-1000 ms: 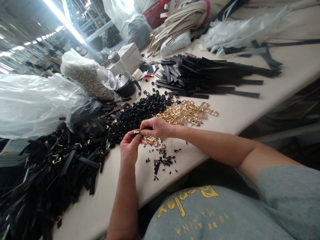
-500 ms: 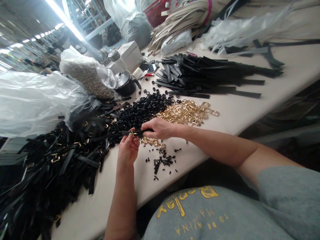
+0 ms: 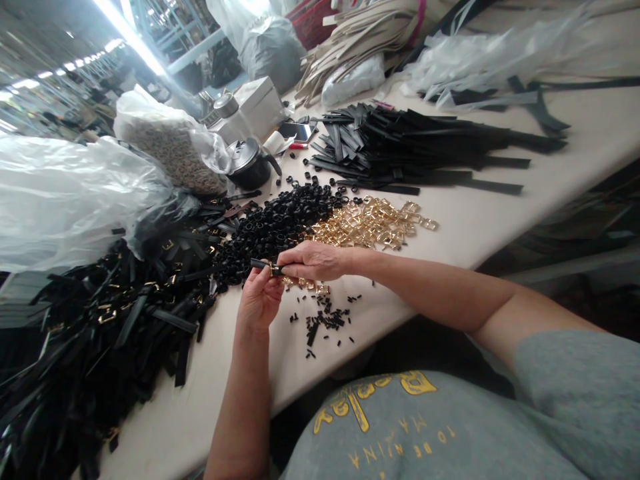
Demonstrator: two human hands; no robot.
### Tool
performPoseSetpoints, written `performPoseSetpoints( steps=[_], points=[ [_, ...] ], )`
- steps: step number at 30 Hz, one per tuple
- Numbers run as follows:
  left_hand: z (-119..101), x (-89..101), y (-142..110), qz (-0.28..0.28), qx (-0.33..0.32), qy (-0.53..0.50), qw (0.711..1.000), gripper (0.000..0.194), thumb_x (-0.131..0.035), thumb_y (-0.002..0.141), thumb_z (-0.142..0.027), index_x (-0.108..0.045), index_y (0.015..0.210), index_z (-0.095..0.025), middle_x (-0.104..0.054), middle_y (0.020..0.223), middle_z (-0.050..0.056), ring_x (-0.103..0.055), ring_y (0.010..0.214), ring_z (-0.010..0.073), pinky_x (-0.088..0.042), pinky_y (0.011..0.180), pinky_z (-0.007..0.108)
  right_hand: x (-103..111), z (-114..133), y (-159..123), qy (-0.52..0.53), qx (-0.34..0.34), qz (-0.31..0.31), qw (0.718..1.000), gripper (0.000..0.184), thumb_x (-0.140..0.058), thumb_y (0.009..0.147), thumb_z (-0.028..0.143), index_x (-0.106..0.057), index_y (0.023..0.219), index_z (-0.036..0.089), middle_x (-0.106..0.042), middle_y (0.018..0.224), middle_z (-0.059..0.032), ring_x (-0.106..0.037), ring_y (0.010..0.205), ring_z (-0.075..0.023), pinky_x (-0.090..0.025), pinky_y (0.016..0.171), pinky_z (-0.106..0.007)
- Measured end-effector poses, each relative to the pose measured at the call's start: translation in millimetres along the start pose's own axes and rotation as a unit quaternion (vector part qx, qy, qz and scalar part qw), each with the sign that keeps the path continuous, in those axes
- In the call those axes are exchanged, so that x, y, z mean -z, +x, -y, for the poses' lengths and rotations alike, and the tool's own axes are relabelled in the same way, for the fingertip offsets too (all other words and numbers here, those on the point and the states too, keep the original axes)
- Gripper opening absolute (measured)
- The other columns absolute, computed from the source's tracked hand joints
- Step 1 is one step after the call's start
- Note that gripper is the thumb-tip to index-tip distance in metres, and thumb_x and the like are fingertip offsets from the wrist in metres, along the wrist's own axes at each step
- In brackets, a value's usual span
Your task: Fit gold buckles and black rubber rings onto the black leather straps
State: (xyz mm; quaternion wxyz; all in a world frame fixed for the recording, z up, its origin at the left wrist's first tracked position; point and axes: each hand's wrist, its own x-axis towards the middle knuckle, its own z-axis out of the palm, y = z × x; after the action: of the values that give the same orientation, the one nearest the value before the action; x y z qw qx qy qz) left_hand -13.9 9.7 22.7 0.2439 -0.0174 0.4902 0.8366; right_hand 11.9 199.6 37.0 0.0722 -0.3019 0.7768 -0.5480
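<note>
Lettering [image 3: 357, 410] in yellow on our grey cloth shirt [image 3: 465, 407], bottom of the frame, reads "Relax"; we can only partly read the smaller writing [image 3: 420, 450]. Glossy flat straps [image 3: 135, 320] with gold buckles [image 3: 107, 314] heap at lower left; loose square frames [image 3: 370, 223] of shiny metal pile near centre. At centre, our left hand [image 3: 261, 293] and right hand [image 3: 315, 260] both grip one smooth black strip [image 3: 260, 264], a gold-toned fitting [image 3: 273, 268] on it. Tiny dark bits [image 3: 327, 319] lie scattered below.

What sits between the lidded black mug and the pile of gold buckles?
In the head view, a heap of small black loops lies between the mug and the gold buckles.
</note>
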Motion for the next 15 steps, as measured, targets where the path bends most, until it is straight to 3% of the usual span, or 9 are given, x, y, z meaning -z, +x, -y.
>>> performPoseSetpoints(
  steps=[4,8,15],
  points=[
    [0.7,-0.1,-1.0,-0.002,-0.007,0.026,1.0,0.034,-0.088,0.061,-0.021,-0.062,0.082,-0.018,-0.058,0.068,-0.006,-0.048,0.051,0.0003,-0.04,0.046,0.008,-1.4,-2.0,-0.8,0.053,-0.035,-0.01,0.998,0.023,-0.046,0.094,0.03,-0.061,0.09,0.014,-0.061,0.066,0.0028,-0.052,0.053,-0.0048,-0.039,0.052,-0.016],
    [3.6,-4.9,-3.3,-0.008,-0.026,0.067,0.997,0.037,-0.09,0.057,-0.022,-0.061,0.08,-0.018,-0.058,0.07,-0.005,-0.051,0.052,0.0014,-0.043,0.049,0.01,-1.9,-5.1,0.5,0.068,-0.044,-0.027,0.996,0.03,-0.052,0.091,0.038,-0.062,0.079,0.013,-0.059,0.063,0.0025,-0.051,0.053,-0.0053,-0.037,0.05,-0.016],
    [4.2,-8.1,-6.6,-0.009,-0.049,0.099,0.994,0.032,-0.089,0.058,-0.022,-0.064,0.078,-0.016,-0.063,0.07,-0.003,-0.058,0.057,0.0044,-0.049,0.056,0.014,-1.3,-7.5,3.2,-0.033,-0.044,-0.084,0.995,0.034,-0.054,0.088,0.035,-0.055,0.061,0.014,-0.044,0.054,0.0053,-0.037,0.053,-0.0043,-0.026,0.051,-0.019]
  ],
)
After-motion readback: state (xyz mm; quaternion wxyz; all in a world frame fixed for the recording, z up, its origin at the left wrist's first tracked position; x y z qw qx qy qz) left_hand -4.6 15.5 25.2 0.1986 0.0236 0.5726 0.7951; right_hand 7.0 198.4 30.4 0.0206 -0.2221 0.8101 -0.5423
